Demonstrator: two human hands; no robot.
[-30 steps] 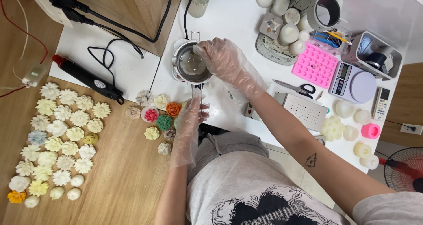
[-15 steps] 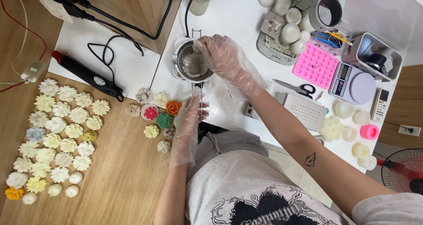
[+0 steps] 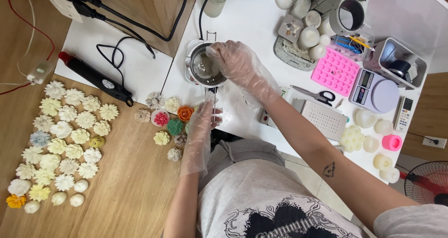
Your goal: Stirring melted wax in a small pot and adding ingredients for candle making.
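Barely any change: right hand still dipping fingers together into the metal pot, left hand still clamping its handle.

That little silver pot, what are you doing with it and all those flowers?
A person in thin clear plastic gloves works at a small round metal pot on the white table. The left hand grips the pot's handle, and the right hand rests over its rim. Moulded flower shapes in cream and other colours lie on the wooden board alongside.
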